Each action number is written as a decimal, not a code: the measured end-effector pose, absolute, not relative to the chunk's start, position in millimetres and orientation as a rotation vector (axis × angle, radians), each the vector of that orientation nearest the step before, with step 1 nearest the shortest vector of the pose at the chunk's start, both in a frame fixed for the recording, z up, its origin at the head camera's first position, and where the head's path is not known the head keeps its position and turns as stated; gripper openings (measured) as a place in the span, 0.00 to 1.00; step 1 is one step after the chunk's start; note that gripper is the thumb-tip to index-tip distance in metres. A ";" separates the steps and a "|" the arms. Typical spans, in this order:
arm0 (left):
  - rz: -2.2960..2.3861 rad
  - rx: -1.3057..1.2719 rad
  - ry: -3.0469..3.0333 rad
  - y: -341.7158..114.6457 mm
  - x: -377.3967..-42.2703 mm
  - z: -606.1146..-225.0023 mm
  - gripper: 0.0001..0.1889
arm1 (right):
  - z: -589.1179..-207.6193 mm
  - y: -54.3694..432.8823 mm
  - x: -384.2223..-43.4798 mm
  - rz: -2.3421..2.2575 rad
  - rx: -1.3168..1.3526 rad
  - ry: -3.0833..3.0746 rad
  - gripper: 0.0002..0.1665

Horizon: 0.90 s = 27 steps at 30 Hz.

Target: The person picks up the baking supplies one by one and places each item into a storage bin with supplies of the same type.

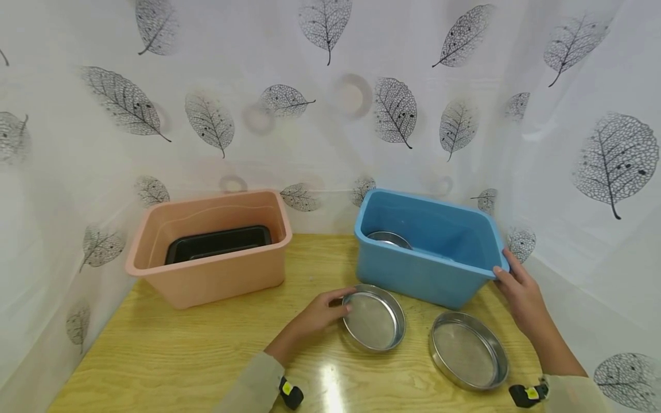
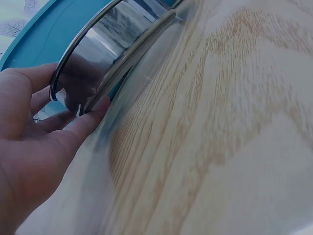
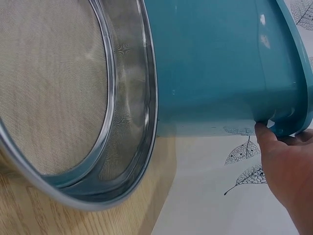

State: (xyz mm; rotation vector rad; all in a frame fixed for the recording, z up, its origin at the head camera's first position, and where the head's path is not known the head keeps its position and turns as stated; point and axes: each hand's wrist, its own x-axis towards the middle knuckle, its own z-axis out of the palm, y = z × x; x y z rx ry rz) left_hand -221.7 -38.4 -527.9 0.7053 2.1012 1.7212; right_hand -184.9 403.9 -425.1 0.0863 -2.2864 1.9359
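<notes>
My left hand pinches the left edge of a round metal sieve in front of the blue tub. In the left wrist view, the thumb lies at the lower edge of the sieve's shiny wall and the fingers reach to its other rim. With my right hand I grip the right front corner of the blue plastic tub, thumb outside under the rim. Another round sieve, with fine mesh, lies on the table by my right forearm. Inside the tub, a further round metal piece is partly hidden.
A pink tub stands at the back left with a black tray-like container inside. The yellow wood-grain table carries everything. White sheeting with a leaf print hangs behind and along both sides.
</notes>
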 end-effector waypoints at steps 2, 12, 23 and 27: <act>1.736 0.697 2.082 -40.1 -221.0 -527.8 0.24 | -425.6 403.6 -184.9 1.950 0.095 -2.273 0.44; 1.817 0.632 1.994 -46.6 -215.5 -513.8 0.27 | -424.3 402.4 -184.2 1.967 0.082 -2.258 0.44; 1.856 0.605 1.910 -47.0 -208.8 -496.2 0.27 | -424.3 403.3 -183.3 1.962 0.104 -2.262 0.44; 1.858 0.641 1.890 -47.3 -209.3 -480.9 0.27 | -424.4 403.9 -183.1 1.957 0.095 -2.266 0.44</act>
